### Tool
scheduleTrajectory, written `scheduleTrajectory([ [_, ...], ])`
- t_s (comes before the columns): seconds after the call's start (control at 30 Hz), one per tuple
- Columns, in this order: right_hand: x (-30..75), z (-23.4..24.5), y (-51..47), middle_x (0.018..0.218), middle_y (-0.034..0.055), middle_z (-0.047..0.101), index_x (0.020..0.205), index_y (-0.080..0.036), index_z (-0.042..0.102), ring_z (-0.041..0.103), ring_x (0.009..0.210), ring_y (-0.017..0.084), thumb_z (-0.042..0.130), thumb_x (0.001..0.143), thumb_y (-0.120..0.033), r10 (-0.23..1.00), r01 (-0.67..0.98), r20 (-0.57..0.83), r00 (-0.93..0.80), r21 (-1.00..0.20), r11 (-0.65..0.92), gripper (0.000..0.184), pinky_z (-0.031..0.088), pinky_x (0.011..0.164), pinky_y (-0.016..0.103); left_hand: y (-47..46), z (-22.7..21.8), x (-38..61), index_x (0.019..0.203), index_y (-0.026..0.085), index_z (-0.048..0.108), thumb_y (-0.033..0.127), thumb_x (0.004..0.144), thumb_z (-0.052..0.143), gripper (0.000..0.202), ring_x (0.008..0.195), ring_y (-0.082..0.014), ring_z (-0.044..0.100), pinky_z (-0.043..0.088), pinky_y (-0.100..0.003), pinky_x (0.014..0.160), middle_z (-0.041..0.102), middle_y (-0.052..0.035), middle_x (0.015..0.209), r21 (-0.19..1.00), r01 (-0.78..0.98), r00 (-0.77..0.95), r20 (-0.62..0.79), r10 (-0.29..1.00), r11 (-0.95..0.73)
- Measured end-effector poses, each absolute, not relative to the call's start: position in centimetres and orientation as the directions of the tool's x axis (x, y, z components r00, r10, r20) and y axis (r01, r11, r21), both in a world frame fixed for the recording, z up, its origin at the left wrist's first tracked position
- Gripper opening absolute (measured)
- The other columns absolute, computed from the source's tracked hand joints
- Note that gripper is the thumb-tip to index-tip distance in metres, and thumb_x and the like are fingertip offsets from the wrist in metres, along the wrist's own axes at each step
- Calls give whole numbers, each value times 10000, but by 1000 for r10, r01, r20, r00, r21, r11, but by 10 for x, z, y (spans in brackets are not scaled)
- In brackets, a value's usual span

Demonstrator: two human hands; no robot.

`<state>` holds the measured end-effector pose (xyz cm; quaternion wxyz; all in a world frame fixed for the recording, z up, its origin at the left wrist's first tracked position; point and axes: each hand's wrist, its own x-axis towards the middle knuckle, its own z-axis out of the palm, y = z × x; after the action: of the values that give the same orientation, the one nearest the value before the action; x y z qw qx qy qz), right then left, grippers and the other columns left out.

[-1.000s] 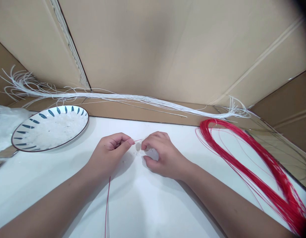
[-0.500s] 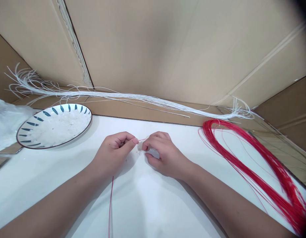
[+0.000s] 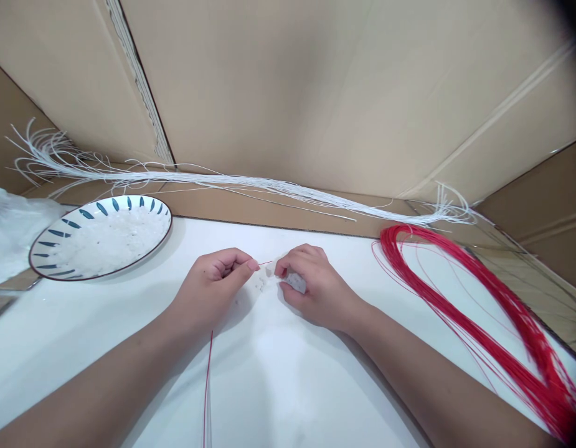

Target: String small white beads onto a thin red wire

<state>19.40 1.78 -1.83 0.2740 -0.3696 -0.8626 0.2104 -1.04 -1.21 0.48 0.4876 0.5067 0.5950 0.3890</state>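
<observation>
My left hand (image 3: 216, 283) pinches a thin red thread (image 3: 207, 379) between thumb and forefinger; the thread's tip sticks out toward my right hand, and its tail runs down the white table toward me. My right hand (image 3: 311, 283) is closed, its fingertips pinching a tiny clear bead at the thread's tip, with more small clear beads (image 3: 296, 282) cupped in its palm. A few loose beads (image 3: 259, 285) lie on the table between the two hands.
A plate (image 3: 153, 239) with blue leaf marks, holding clear beads, stands at the left. A bundle of red threads (image 3: 479, 298) loops at the right. White threads (image 3: 278, 186) lie along the cardboard wall behind. A clear plastic bag (image 3: 7, 233) sits far left.
My right hand has shifted slightly right and away from the left hand. The view has moved a little, so the plate appears farther right. The left hand keeps its pinch on the thread.
</observation>
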Motion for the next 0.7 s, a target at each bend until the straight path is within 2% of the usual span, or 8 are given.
scheduleTrajectory([
  [0.27,187,-21,16,964,36,713,1005,-209,606,604,1036,230,573,797,-25,690,461,380,-616,-537,707,279,384,1009,468,-10,3,-12,744,218,695,440,836,669,242,638,-129,472,362,-246,569,600,29,700,957,253,21,-152,988,142],
  [0.47,186,-22,17,878,30,696,963,-210,594,643,876,194,561,821,-37,662,428,396,-636,-532,731,226,379,1047,493,-11,3,-12,731,218,685,406,850,650,225,680,-139,499,379,-259,616,617,29,719,958,261,32,-132,991,119],
  [0.7,185,-22,15,826,0,687,909,-223,581,630,823,172,548,821,-15,649,431,418,-636,-505,747,228,371,1042,468,-10,2,-13,728,211,674,412,855,645,239,712,-154,515,383,-276,643,632,19,730,955,282,49,-114,992,96],
])
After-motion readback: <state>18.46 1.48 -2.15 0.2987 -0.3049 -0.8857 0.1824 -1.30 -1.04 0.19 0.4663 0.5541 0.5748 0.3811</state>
